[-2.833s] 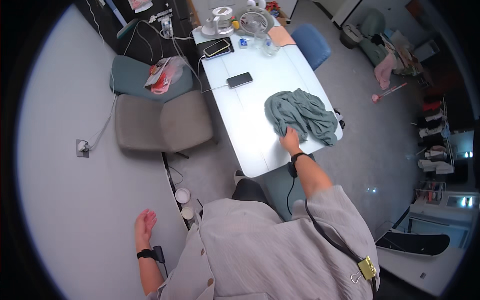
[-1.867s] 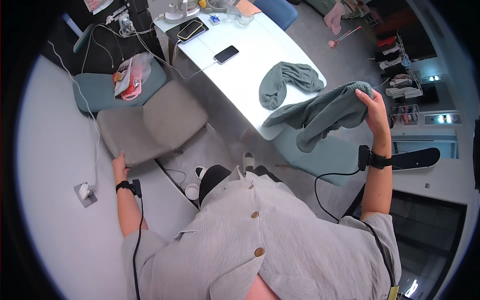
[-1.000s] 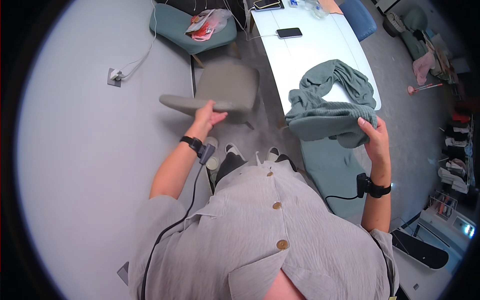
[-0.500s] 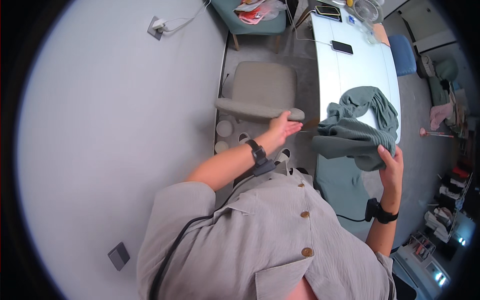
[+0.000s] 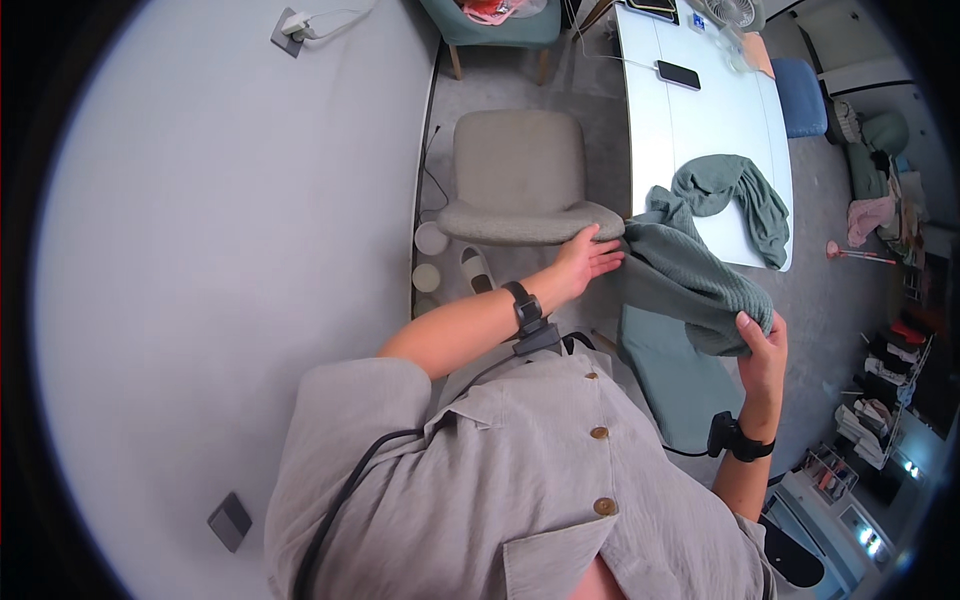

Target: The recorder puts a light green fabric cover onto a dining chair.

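Observation:
A green ribbed knit garment [image 5: 690, 275] is stretched between the white table and my right side; its exact kind does not show. Its long, narrow parts lie curved on the tabletop, while the wider end hangs off the table's near edge. My right hand [image 5: 765, 345] pinches that wider end between thumb and fingers. Palm up and fingers extended, my left hand [image 5: 588, 260] is beside the garment's left edge and just below the back of a beige chair [image 5: 520, 165]. Whether its fingertips touch the cloth or the chair, I cannot tell.
On the white table [image 5: 655, 130] are a phone [image 5: 679, 75] with a cable and a small fan [image 5: 730, 12]. A green seat [image 5: 670, 375] stands under the garment. A blue chair [image 5: 798, 97] is at the table's right, and a wall [image 5: 240, 230] runs along my left.
My right hand has drawn the garment's near end closer and a little left, spreading it off the table. My left hand has moved slightly right, toward the cloth's left edge.

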Demonstrator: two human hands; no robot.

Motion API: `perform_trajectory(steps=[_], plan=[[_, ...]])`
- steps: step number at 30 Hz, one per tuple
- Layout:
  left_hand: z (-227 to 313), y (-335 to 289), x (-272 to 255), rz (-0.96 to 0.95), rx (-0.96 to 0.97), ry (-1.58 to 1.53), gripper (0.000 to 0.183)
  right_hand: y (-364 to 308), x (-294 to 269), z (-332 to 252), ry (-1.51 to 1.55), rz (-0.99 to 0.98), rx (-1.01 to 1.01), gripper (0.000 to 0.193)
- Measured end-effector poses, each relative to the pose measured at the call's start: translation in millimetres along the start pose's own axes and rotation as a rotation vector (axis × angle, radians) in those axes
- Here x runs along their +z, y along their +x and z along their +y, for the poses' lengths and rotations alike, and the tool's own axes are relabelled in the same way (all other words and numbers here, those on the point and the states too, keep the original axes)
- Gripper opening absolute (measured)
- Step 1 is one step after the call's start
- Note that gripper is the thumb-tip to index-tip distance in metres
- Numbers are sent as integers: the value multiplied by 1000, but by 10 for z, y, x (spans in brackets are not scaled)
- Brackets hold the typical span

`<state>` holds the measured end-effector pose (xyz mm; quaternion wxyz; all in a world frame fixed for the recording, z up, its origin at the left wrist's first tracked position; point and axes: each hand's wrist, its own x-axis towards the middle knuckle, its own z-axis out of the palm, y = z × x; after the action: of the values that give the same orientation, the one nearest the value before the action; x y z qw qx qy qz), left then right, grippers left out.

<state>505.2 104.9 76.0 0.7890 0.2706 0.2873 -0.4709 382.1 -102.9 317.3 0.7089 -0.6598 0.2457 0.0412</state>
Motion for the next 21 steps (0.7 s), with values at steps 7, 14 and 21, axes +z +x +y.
perform_trajectory(steps=[7,14,21], plan=[[-4,-151,-286,-4,-98,248,84,-78,-4,148,39,4,-27,30],[-296,-306,-904,4,-536,490,94,-334,280,-361,-101,-169,-151,24],[414,-876,-242,-287,52,1358,76,-415,413,-919,-360,-440,-511,20]])
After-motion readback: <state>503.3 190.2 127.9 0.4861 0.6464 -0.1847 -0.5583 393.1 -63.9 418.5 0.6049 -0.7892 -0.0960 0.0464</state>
